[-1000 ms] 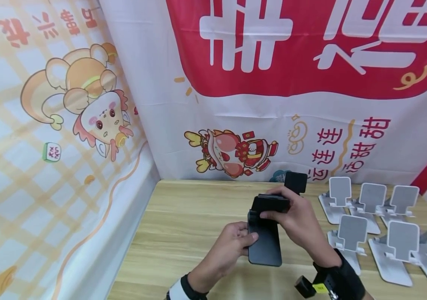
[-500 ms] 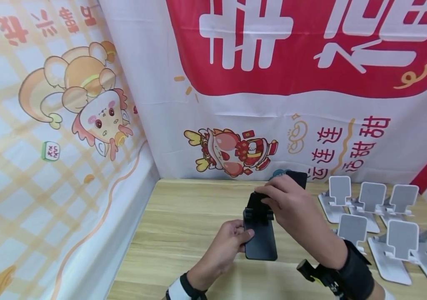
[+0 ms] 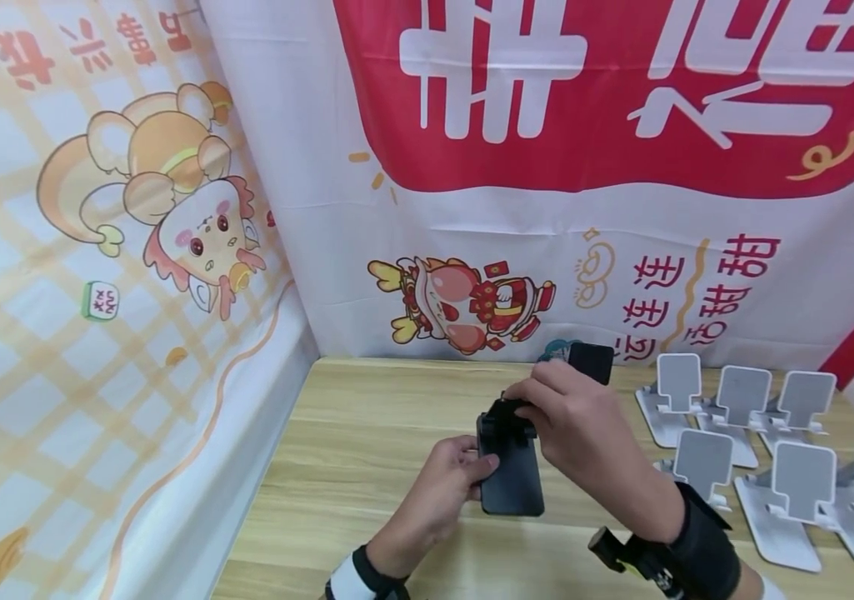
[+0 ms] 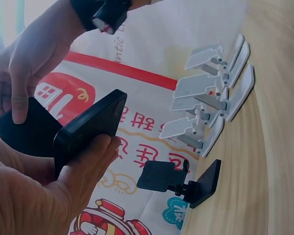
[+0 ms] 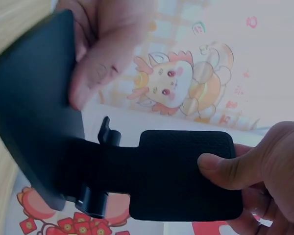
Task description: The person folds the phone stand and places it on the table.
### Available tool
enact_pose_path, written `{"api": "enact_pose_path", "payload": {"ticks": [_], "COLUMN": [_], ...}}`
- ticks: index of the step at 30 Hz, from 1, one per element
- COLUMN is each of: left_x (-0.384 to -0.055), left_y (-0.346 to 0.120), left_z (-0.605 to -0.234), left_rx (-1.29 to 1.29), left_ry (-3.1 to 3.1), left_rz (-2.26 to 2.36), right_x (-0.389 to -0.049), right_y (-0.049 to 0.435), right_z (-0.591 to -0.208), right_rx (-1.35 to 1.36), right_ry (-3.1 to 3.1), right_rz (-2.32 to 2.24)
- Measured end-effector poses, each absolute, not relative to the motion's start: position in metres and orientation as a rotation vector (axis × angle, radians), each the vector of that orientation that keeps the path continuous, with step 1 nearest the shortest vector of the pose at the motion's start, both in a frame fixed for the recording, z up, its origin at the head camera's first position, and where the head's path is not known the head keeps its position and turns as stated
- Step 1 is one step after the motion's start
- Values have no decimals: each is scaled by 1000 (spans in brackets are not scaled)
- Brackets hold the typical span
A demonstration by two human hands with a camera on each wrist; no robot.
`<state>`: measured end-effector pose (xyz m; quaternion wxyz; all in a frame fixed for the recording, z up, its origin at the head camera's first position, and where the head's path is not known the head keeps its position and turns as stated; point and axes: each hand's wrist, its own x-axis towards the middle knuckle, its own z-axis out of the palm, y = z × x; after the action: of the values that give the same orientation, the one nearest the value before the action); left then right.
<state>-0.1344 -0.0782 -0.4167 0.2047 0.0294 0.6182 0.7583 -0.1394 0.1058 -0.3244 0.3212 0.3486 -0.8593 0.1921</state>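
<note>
A black folding phone stand [image 3: 512, 485] is held above the table between both hands. My left hand [image 3: 443, 487] grips the stand's flat base by its left edge, thumb on the face turned to me. With thumb and fingers, my right hand [image 3: 572, 417] pinches the upper plate, which the head view mostly hides. In the right wrist view this plate [image 5: 181, 174] stands out at an angle from the base [image 5: 34, 105], with two small hooks by the hinge. The left wrist view shows the fingers lying along the back of the base [image 4: 90, 128].
Another black phone stand [image 3: 593, 362] is at the table's back edge, partly behind my right hand. Several white phone stands with grey plates [image 3: 805, 479] are set out in two rows on the right. Printed cloth [image 3: 434, 225] hangs behind and on the left.
My right hand has shifted its hold over the top of the upper plate, which has swung away from the base. The held stand has drifted slightly left.
</note>
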Motion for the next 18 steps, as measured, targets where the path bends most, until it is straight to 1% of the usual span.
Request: {"api": "enact_pose_path", "payload": {"ticks": [7,12,18], "left_x": [-140,-143,-143], "left_y": [-89,-97,-104], "left_z": [-410,-401,-395], "left_rx": [119,96,135], "left_ry": [1696,1711,1746], "left_rz": [2160,2211,2245], "right_x": [-124,-114,-108], "right_y": [92,82,76], "right_z": [-341,-359,-381], "right_rx": [1001,1026,1016], "right_ry": [-2166,-2145,-2122], "right_rz": [474,444,438]}}
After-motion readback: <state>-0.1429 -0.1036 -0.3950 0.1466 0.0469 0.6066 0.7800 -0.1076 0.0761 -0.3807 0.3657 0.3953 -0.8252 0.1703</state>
